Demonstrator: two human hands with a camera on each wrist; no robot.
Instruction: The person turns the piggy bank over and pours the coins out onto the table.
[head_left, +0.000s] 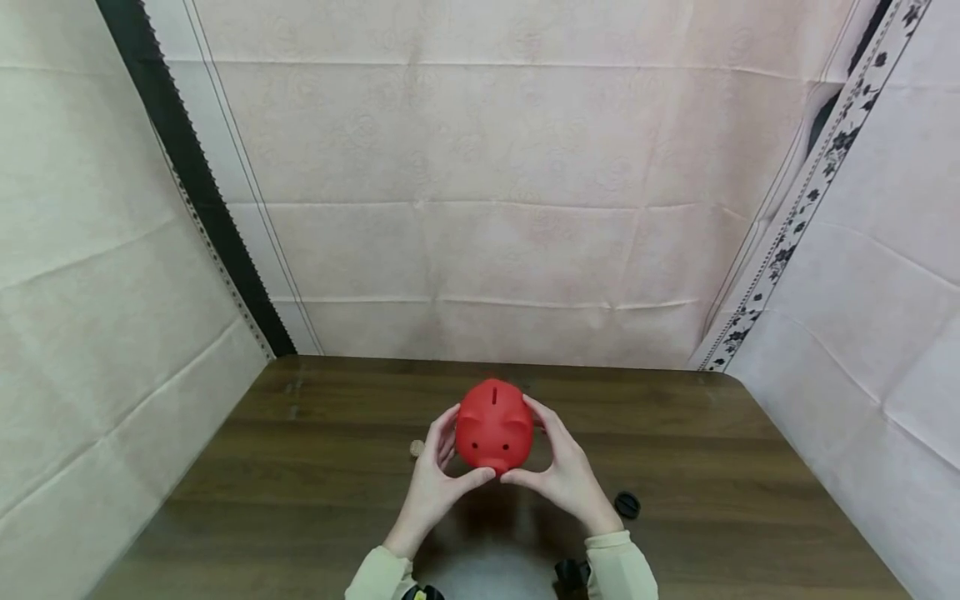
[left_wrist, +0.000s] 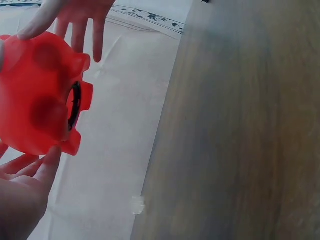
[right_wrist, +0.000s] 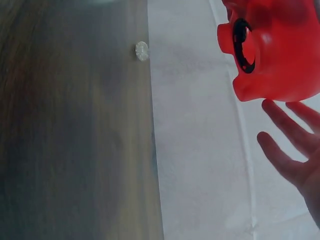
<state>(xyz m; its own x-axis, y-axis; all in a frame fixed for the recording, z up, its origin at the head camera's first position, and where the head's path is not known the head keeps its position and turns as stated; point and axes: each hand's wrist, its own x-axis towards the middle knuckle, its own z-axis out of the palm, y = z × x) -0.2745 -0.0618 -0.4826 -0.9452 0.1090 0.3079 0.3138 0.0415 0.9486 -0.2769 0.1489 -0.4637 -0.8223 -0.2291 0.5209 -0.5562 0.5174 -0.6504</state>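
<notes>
A red piggy bank (head_left: 493,427) is held up over the table between both hands, its snout and dark eyes toward the head camera and the coin slot on top. My left hand (head_left: 435,479) grips its left side, thumb near the snout. On the other side my right hand (head_left: 558,471) holds it, the thumb also by the snout. From below, the left wrist view shows short feet and a black-rimmed hole (left_wrist: 74,106) in the belly. In the right wrist view some fingers of the right hand (right_wrist: 300,150) stretch away beneath the bank.
A pale round coin (head_left: 417,448) lies on the brown wooden table (head_left: 300,475), just left of the left hand. Beside the right wrist sits a round black cap (head_left: 627,505). White cloth (head_left: 487,250) hangs behind the table and at both sides.
</notes>
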